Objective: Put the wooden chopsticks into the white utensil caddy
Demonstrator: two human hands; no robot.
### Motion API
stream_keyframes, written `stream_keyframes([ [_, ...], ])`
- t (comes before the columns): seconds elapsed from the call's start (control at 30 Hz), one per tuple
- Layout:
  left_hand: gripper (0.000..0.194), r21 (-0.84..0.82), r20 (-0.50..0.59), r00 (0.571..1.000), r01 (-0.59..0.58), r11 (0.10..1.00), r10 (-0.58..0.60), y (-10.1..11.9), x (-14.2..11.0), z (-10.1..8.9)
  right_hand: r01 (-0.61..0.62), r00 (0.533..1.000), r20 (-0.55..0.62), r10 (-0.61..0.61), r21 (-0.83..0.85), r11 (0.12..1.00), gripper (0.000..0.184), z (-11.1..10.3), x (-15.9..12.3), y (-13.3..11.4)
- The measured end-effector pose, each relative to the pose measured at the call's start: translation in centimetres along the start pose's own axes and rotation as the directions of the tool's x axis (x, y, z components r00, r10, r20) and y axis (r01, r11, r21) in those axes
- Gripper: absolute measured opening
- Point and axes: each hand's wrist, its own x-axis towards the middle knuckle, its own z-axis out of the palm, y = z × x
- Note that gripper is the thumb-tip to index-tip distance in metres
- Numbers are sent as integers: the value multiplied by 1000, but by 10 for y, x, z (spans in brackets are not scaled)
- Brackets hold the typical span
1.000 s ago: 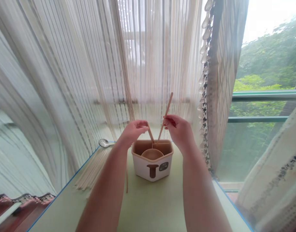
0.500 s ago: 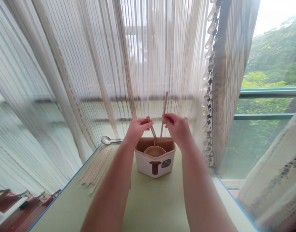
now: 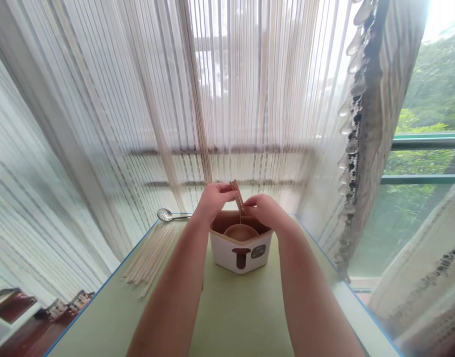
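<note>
At the back of a white holder (image 3: 220,252) with a brown inside, several wooden chopsticks (image 3: 238,197) stand leaning slightly left. My left hand (image 3: 214,200) is closed around their upper part. Lower down, my right hand (image 3: 264,210) pinches with its fingertips at the same chopsticks, just over the holder's back rim. How many sticks each hand grips is hard to make out. A round brown cup (image 3: 241,232) sits inside the holder, in front of the chopsticks.
Many pale chopsticks (image 3: 151,259) lie side by side on the light green table (image 3: 238,315), left of the holder. Behind them rests a slotted metal spoon (image 3: 165,214), its handle partly hidden by my left arm. A sheer curtain (image 3: 156,99) hangs beyond the table.
My right hand has moved down and left, bringing its single upright chopstick to those in my left hand. The left hand has barely shifted. The view has turned slightly.
</note>
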Motion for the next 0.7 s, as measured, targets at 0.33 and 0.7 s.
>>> stream_keyframes([
  [0.33,26,-14,-91,987,-135,991,133,4,2,17,13,1000,-7,-13,-28,1000,21,-4,-3,2],
  [0.7,25,68,-52,996,-74,995,77,6,-2,21,40,999,-14,-40,12,999,20,-4,-5,9],
])
